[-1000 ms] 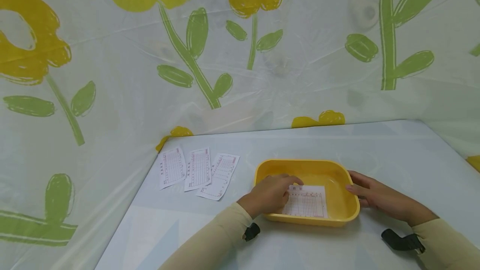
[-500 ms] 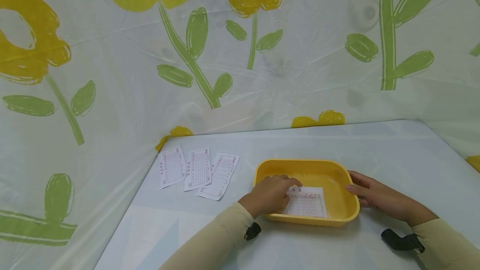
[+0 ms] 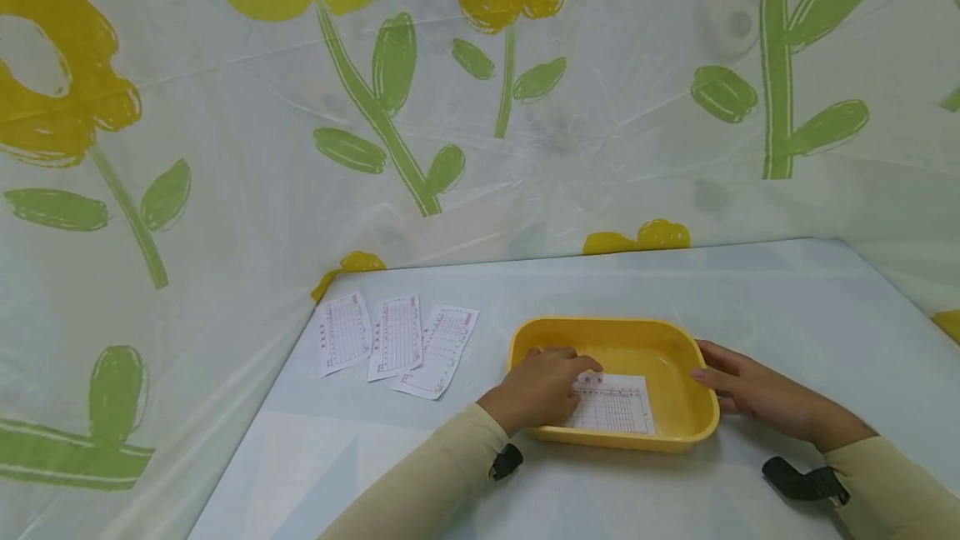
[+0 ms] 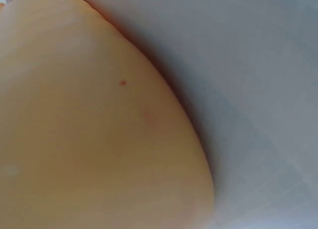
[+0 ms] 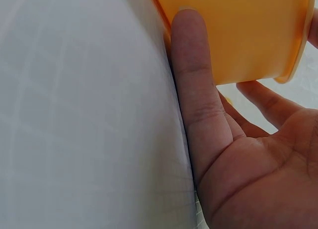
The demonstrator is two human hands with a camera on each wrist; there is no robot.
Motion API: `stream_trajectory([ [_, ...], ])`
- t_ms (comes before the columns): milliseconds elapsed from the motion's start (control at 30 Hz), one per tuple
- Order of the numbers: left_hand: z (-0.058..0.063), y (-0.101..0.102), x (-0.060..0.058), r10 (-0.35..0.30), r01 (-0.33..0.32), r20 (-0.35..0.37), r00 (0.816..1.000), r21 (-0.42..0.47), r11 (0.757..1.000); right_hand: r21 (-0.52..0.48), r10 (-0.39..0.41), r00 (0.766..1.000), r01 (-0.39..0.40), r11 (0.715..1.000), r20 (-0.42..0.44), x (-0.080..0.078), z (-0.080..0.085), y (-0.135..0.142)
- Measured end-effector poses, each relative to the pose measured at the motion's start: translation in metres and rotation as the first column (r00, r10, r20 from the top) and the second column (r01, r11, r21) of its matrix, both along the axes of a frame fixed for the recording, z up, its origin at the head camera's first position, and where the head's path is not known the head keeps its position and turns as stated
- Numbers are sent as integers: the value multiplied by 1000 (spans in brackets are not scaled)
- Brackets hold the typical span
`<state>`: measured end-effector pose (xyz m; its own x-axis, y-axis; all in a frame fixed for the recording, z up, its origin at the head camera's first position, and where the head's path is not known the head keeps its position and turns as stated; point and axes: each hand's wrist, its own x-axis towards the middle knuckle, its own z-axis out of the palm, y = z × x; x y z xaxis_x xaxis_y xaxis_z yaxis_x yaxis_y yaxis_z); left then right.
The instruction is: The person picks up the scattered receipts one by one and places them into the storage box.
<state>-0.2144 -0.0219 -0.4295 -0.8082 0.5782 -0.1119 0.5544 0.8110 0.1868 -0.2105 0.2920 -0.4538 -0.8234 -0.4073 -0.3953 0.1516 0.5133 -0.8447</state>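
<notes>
A yellow plastic basin (image 3: 678,373) with rounded corners stands on the table, a white printed form (image 3: 613,407) lying inside on its floor. My left hand (image 3: 536,386) reaches over the basin's left end, fingers at the form's left part, index finger and thumb apart. The fingers on the far side are hidden. At the right end, my right hand (image 3: 761,394) grips the basin, thumb over the rim. In the right wrist view, a finger (image 5: 191,55) lies along the basin's outer wall (image 5: 248,35). Skin of my left hand (image 4: 99,129) fills much of the left wrist view.
Three more printed forms lie at the table's left: a left one (image 3: 345,336), a middle one (image 3: 396,338) and a right one (image 3: 442,352), the last two overlapping. A flower-patterned curtain (image 3: 600,148) hangs behind the white table (image 3: 360,473).
Over the last second, the form in the basin has shifted very slightly, and my left fingertips have moved a little nearer and left. My right hand and the basin stay put.
</notes>
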Motion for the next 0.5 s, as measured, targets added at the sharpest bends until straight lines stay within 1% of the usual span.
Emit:
stream_trajectory([
  [233, 2, -1, 1, -23, 24, -43, 999, 35, 999, 12, -1, 1000, 1, 1000, 0, 0, 1, 0],
  [433, 4, 0, 2, -19, 22, -88, 996, 42, 999, 19, 3, 1000, -3, 1000, -3, 1, 1, 0],
  [500, 4, 0, 2, -19, 24, -116, 993, 47, 999, 17, 4, 1000, -4, 1000, 0, 0, 2, 1],
])
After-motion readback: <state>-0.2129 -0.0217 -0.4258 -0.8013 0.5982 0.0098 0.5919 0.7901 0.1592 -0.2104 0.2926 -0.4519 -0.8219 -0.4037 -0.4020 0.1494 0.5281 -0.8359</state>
